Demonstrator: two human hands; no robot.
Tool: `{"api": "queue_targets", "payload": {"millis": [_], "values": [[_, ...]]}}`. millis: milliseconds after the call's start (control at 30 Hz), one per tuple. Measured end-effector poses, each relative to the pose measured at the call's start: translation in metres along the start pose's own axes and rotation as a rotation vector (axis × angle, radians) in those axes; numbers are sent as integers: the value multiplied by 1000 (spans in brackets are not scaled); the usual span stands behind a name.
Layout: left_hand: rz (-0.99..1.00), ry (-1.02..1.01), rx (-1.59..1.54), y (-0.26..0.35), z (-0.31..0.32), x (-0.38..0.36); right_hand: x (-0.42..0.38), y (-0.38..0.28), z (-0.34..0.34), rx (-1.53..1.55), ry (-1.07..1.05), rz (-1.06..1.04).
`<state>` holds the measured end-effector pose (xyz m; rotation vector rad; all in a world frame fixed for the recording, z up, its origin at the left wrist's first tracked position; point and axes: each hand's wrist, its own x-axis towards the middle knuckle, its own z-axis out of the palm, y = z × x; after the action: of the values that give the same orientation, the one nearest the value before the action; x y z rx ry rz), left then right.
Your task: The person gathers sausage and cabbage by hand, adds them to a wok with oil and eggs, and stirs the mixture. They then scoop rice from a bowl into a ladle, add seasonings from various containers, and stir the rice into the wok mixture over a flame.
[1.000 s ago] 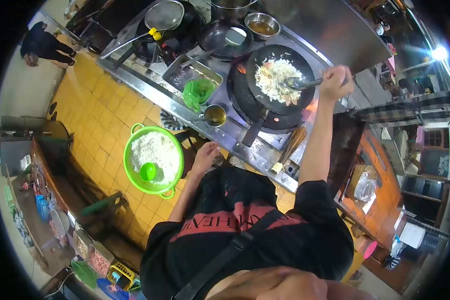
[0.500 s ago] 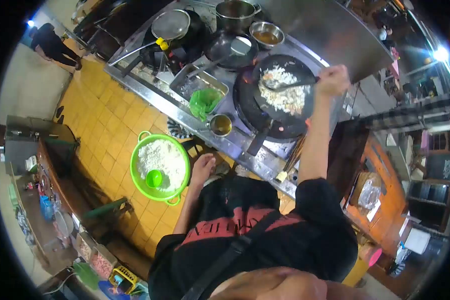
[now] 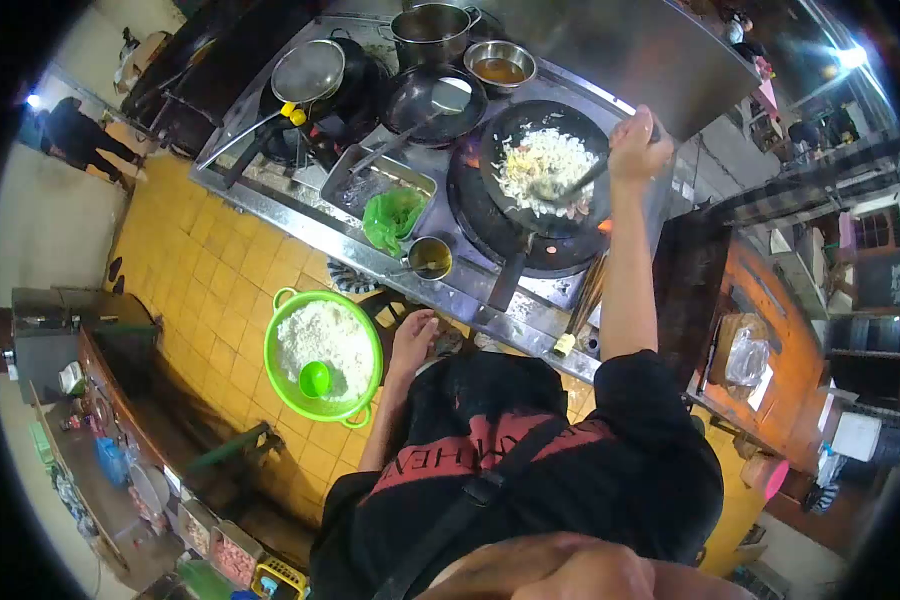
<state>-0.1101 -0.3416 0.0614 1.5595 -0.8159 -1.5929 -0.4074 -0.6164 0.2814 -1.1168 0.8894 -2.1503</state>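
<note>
A dark wok [image 3: 595,135] holds white rice [image 3: 560,155] with yellowish bits of what looks like egg. My right hand [image 3: 638,150] is wrapped round the handle of a ladle [image 3: 585,180], whose head is down in the rice and blurred by motion. Low beside my body, my left hand [image 3: 414,340] hangs with its fingers curled in; nothing shows in it. Nearest to it is a green plastic basin [image 3: 272,345] of white rice [image 3: 320,330], with a small green cup [image 3: 314,379] lying in the rice.
On the steel stove stand a pot [image 3: 430,35], a bowl of brown liquid [image 3: 500,68], a second wok [image 3: 410,98], a strainer [image 3: 308,70], a metal tray [image 3: 340,185] with a green bag [image 3: 393,215], and a metal cup [image 3: 430,258]. A person [image 3: 85,140] stands far left.
The ladle's head has swept through the rice towards the wok's near side, and my right hand has tilted with it. The camera view has shifted slightly. My left hand stays low.
</note>
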Motion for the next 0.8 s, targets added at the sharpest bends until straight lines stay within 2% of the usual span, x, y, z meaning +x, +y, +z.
{"api": "queue_targets", "payload": {"millis": [100, 200, 233, 300, 333, 433, 467, 500, 533, 567, 600, 633, 667, 733, 767, 800], "values": [[9, -22, -4, -3, -1, -1, -4, 5, -17, -55, -66, 20], [33, -8, -45, 3, 6, 3, -11, -9, -17, -430, -79, -207], [3, -2, -59, 2, 5, -2, -15, -3, -23, -438, -73, -202], [-6, -18, -60, -2, 3, -4, -18, 8, -29, -237, -91, -121], [-2, -58, 2, -4, 3, -4, -20, 13, -33, -235, -84, -126], [28, -154, 56, -4, 13, 8, -21, 23, -42, -196, -52, -281], [87, -235, 99, -10, 16, 16, -19, 21, -52, -100, -186, -241], [160, -316, 133, -15, 24, 34, -13, 12, -48, -104, -171, -254], [254, -321, 213, -16, 31, 46, -9, -5, -40, -137, -101, -169], [245, -347, 228, -21, 39, 52, -11, -18, -41, -176, -22, -78], [212, -336, 250, -14, 52, 63, -11, -21, -48, -265, -64, -77], [179, -326, 276, -6, 65, 73, -24, -33, -57, -399, -81, 97], [183, -356, 293, 3, 77, 83, -48, -45, -65, -309, -41, 400], [-62, -427, 434, 18, 104, 102, -96, -68, -80, -109, 150, 1015], [-58, -442, 443, 18, 115, 113, -119, -78, -85, 69, 63, 1086], [-175, -506, 244, 13, 123, 127, -134, -72, -92, 273, 27, 1173]]}}
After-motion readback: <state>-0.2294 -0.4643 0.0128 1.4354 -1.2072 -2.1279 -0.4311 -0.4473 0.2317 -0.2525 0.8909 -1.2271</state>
